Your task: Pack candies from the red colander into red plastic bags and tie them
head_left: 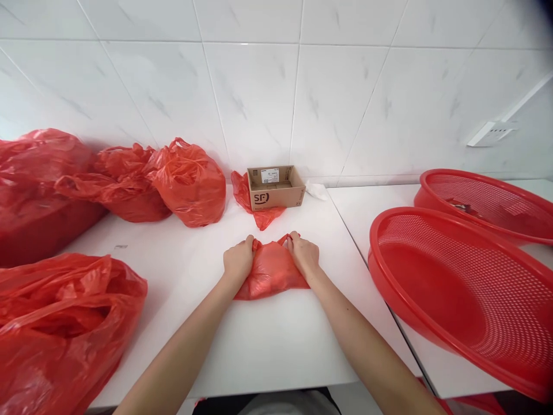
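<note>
one red bag (pixel 274 268) in left hand (pixel 239 260) and right hand (pixel 305 256)

The left forearm (pixel 185 346) and right forearm (pixel 356 334) are bare, slim and smooth, narrowing to slender wrists. The left hand (pixel 239 262) and right hand (pixel 305 255) are bare too, with short, rounded thumbs. A small dark spot (pixel 347 309), like a mole, marks the right forearm part-way up from the wrist. At the near edge, between the arms, a strip of clothing shows: a plain grey patch (pixel 289 404), with black cloth (pixel 222 404) to its left and right, cropped too closely to tell the cut
</note>
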